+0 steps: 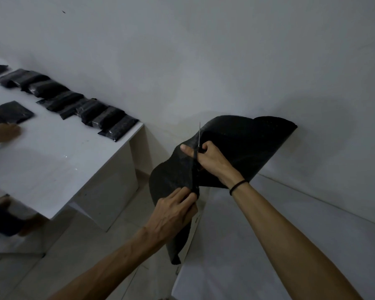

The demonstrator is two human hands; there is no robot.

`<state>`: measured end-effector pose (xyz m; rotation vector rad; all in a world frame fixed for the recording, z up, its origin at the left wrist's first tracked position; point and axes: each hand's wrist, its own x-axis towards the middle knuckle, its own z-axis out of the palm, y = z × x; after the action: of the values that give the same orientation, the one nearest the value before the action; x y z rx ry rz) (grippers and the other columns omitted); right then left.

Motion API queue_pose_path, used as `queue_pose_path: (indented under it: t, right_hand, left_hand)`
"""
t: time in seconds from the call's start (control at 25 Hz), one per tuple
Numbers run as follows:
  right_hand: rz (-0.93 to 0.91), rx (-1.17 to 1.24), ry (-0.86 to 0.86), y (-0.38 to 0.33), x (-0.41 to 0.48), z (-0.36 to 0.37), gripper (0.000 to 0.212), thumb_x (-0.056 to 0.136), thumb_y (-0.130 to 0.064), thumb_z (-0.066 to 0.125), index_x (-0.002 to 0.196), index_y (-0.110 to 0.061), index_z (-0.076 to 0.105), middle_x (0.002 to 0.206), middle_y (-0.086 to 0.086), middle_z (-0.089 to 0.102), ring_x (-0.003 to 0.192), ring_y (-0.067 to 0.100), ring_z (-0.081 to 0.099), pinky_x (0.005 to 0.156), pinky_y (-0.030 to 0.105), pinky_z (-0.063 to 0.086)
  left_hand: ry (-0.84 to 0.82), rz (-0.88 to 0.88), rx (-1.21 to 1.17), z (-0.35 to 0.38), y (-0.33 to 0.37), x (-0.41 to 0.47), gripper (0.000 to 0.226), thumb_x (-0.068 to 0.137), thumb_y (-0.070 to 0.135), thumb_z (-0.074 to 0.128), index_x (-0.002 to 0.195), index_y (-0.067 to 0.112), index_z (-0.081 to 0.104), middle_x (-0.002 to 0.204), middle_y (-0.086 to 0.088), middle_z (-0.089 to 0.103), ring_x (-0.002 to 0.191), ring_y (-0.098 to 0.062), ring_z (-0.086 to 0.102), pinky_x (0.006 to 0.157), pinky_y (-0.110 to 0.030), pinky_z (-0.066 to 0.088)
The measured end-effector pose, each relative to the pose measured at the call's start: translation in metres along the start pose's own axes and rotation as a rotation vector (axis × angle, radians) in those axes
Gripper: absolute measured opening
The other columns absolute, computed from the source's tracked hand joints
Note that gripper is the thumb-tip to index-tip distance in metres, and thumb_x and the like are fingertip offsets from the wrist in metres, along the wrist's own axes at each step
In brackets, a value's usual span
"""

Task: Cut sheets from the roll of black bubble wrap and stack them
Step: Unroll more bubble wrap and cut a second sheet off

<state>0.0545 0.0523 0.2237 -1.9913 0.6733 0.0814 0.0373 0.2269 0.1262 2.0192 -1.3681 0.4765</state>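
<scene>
A length of black bubble wrap [243,148] hangs in the air at the centre, its far end leaning on the white wall. My right hand [208,158] grips scissors [198,137], whose blades point up through the sheet along a cut. My left hand [175,211] pinches the near edge of the bubble wrap just below the cut line, and the loose flap droops down past my wrist. The roll itself is not visible.
A white table [59,161] stands at left with a row of black wrapped packets [74,102] along the wall and one flat black sheet [14,112]. Another person's hand [6,132] rests there. A white surface [268,234] lies under my right arm.
</scene>
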Motion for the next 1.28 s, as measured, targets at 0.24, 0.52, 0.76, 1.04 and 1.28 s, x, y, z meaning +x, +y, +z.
queue_pose_path:
  t: [0.24,0.52,0.76,1.04,1.28]
  right_hand:
    - [0.101,0.149,-0.144,0.021,-0.022,0.002,0.052,0.082,-0.065,0.068,0.074,-0.013,0.061,0.075,0.001,0.068,0.070,0.014,0.066,0.063,0.030,0.057]
    - [0.113,0.146,-0.115,0.030,-0.005,-0.005,0.061,0.075,-0.065,0.074,0.096,-0.008,0.072,0.092,0.004,0.075,0.080,0.013,0.071,0.071,0.026,0.056]
    - [-0.014,0.123,-0.025,0.042,0.000,-0.001,0.067,0.060,-0.061,0.086,0.099,-0.023,0.046,0.112,0.003,0.069,0.103,0.019,0.068,0.088,0.041,0.058]
    - [-0.249,0.226,-0.062,0.043,-0.031,-0.017,0.050,0.079,-0.027,0.084,0.091,-0.018,0.036,0.100,0.007,0.070,0.078,0.023,0.071,0.067,0.040,0.061]
    - [-0.249,0.303,-0.061,0.027,-0.051,-0.036,0.047,0.084,-0.018,0.079,0.101,-0.014,0.035,0.091,0.022,0.062,0.061,0.026,0.065,0.061,0.033,0.059]
  left_hand:
    - [0.108,-0.025,-0.025,0.000,0.000,0.004,0.016,0.104,0.024,0.041,0.095,0.015,0.049,0.085,-0.004,0.052,0.067,-0.010,0.041,0.047,-0.023,0.039]
    - [0.083,0.162,-0.020,0.011,0.007,-0.027,0.014,0.090,0.013,0.066,0.093,0.013,0.053,0.086,-0.004,0.053,0.064,-0.019,0.049,0.043,-0.034,0.040]
    - [-0.020,0.117,-0.084,0.007,0.007,-0.037,0.021,0.092,0.034,0.065,0.084,0.015,0.062,0.077,0.000,0.059,0.060,-0.014,0.050,0.043,-0.026,0.040]
    - [0.243,-0.577,-0.562,-0.012,-0.048,0.043,0.026,0.101,0.040,0.044,0.088,0.023,0.058,0.082,0.006,0.061,0.072,-0.006,0.059,0.061,-0.030,0.054]
    - [-0.144,-0.567,-0.816,-0.017,-0.068,0.201,0.041,0.104,0.046,0.041,0.130,0.020,0.059,0.130,-0.001,0.062,0.119,-0.008,0.056,0.101,-0.027,0.042]
